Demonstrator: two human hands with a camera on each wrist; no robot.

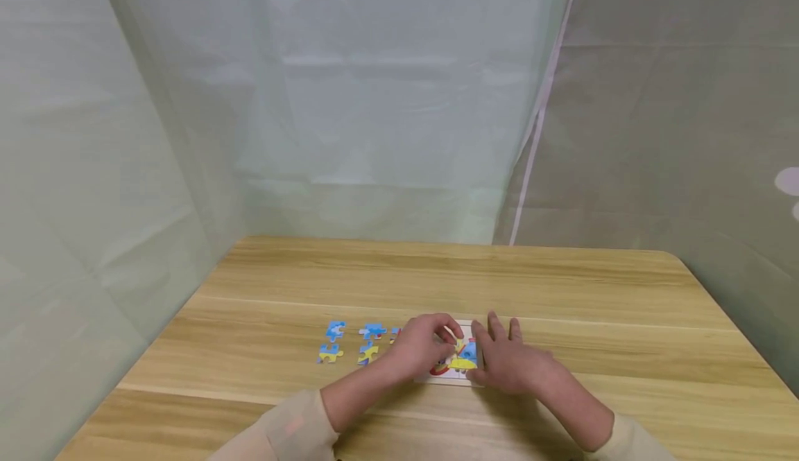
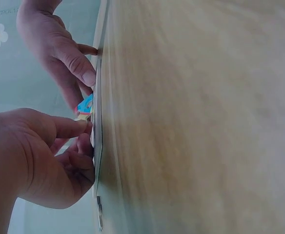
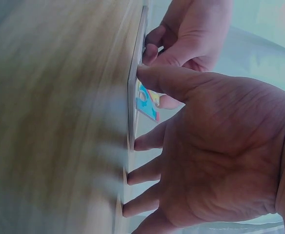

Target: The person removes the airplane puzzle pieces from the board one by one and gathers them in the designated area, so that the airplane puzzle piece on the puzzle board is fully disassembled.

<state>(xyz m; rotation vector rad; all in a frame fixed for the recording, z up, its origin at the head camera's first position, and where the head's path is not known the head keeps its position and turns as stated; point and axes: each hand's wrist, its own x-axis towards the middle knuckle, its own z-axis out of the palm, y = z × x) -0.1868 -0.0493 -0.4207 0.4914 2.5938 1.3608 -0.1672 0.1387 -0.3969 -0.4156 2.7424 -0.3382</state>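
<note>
Fingers of the left hand (image 1: 419,344) are drawn together in a pinch on a blue-and-yellow puzzle piece (image 3: 147,108), held tilted over the board (image 1: 437,380) at three o'clock from the fingertips. By the right hand (image 1: 513,365), spread wide and holding nothing, the board's three-o'clock end is touched (loose pieces (image 1: 368,354) are laid out at nine o'clock).

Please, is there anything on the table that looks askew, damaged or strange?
Only a blue-and-yellow puzzle part looks askew: pinched by the left hand, it tilts up from the board instead of lying flat. I see no spill or damage.
</note>
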